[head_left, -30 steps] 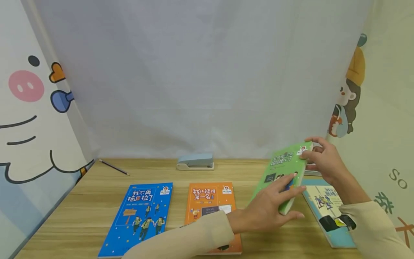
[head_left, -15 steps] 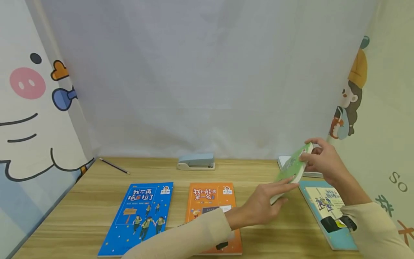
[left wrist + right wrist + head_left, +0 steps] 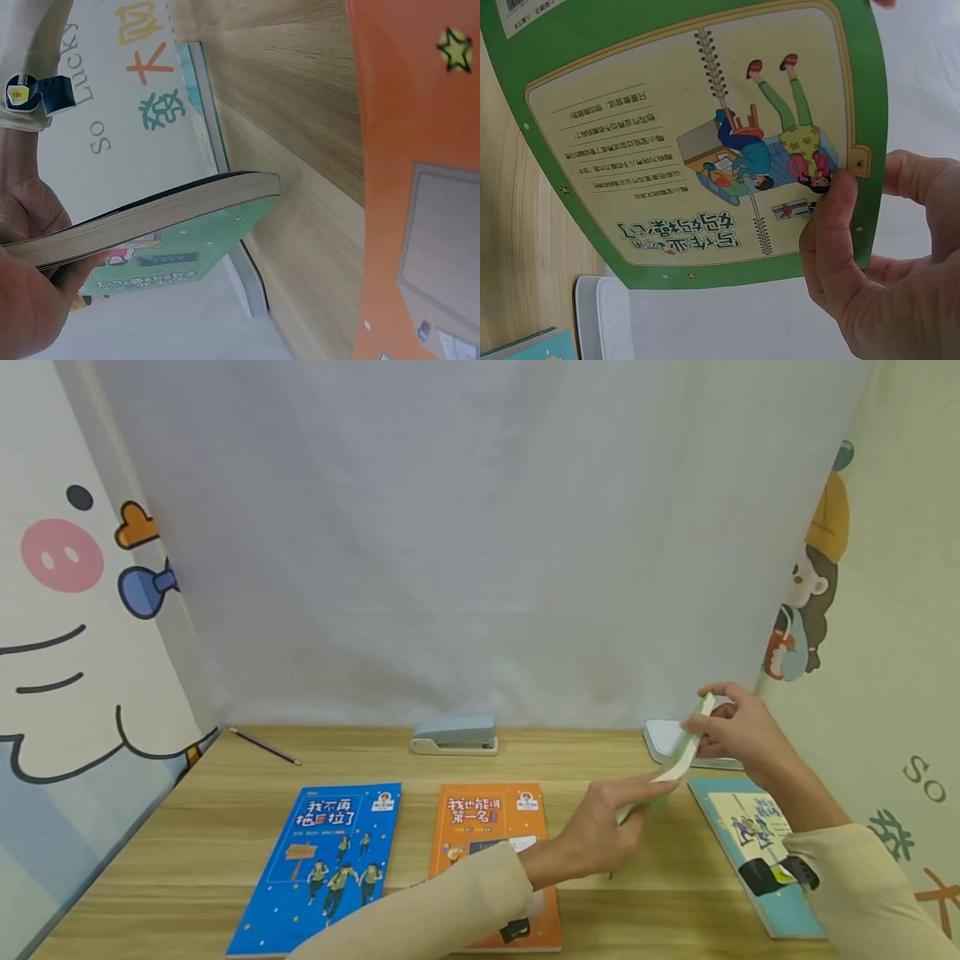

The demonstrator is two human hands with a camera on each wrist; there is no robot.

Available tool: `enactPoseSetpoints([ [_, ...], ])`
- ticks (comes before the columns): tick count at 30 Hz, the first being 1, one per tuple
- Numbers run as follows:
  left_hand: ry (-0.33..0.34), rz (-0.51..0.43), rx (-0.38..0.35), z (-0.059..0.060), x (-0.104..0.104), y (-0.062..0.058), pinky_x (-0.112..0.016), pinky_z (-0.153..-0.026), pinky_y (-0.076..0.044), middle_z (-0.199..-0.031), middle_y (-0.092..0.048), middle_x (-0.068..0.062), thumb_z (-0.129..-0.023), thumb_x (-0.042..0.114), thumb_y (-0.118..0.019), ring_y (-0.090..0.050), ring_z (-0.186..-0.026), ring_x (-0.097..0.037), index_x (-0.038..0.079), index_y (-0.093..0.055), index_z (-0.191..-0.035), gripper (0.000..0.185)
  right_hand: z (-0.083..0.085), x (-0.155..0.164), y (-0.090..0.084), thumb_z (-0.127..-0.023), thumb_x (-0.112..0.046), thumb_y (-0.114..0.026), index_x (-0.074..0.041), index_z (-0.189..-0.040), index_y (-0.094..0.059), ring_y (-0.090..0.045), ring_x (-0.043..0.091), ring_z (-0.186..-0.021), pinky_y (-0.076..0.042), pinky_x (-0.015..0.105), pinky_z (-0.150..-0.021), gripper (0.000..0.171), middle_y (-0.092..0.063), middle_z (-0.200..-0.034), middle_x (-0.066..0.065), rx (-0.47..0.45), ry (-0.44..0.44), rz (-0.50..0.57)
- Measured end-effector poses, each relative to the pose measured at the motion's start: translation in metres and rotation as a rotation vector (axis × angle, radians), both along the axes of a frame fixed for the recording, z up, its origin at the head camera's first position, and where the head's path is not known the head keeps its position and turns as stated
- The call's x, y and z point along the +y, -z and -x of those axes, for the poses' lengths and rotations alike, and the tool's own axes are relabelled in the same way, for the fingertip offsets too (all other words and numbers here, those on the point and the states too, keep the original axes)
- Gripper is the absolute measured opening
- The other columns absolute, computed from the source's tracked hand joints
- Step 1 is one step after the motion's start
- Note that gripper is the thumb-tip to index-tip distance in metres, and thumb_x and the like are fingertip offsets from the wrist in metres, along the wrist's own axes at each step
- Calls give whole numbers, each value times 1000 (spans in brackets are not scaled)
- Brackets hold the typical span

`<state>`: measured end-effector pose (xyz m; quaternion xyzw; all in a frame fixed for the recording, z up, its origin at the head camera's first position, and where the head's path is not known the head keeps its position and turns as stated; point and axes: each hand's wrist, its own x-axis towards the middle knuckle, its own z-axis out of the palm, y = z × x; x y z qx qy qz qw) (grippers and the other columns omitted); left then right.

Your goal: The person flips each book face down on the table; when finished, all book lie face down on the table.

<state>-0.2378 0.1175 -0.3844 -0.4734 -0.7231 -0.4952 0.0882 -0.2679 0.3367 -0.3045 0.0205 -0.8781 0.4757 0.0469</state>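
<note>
Holding the green book (image 3: 678, 760) off the wooden desk (image 3: 225, 827), both hands share it edge-on to the head camera. The right hand (image 3: 738, 735) pinches the far top corner, thumb curled over the back cover and the other fingers behind it. The left hand (image 3: 600, 835) grips the near lower end; its fingers run along the covers, though the wrist view shows only the palm against the page block, so how tightly they curl I cannot tell exactly.

My judgement: it is a thin paperback, light, with glossy covers that may slip under dry fingertips. The cover bows in the right wrist view, so it will flex if held by 1 corner only. Taking it by the spine side, or with 2 hands at opposite ends as now, should keep it flat.

Below the right fingers lies a white tray-like object (image 3: 667, 739); whether anything is in it cannot be seen. Just under the right wrist lies a teal book (image 3: 757, 852). Beneath the left forearm lies an orange book (image 3: 487, 827), and beyond it, away from both hands, a blue book (image 3: 330, 860). A stapler (image 3: 454, 735) and a pencil (image 3: 264, 747) rest farther back.
</note>
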Motion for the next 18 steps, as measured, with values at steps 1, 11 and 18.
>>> enactPoseSetpoints([
  [1, 2, -4, -6, 0, 0, 0, -9, -97, -45, -142, -56, -16, -96, -12, -53, -54, -131, -20, 1, -62, -133, 40, 0, 0, 0, -96, -11, -60, 11, -145, -29, -64, 10, -65, -62, 28, -64, 62, -55, -91, 11, -1, -3, -2],
  [11, 18, -78, -86, 0, 1, 2, -12, -94, -49, -140, -58, -19, -96, -12, -51, -59, -126, -19, -1, -62, -132, 40, 2, 0, 2, -98, -14, -59, 11, -147, -26, -66, 9, -66, -62, 29, -65, 65, -54, -89, 10, -19, -24, 8],
  [18, -4, -125, -191, -2, 0, 1, -14, -94, -49, -140, -58, -19, -94, -13, -53, -60, -124, -20, 1, -63, -132, 41, 1, 1, 2, -101, -23, -58, 10, -152, -18, -66, 8, -69, -62, 28, -67, 72, -54, -94, 10, -50, -57, 38],
])
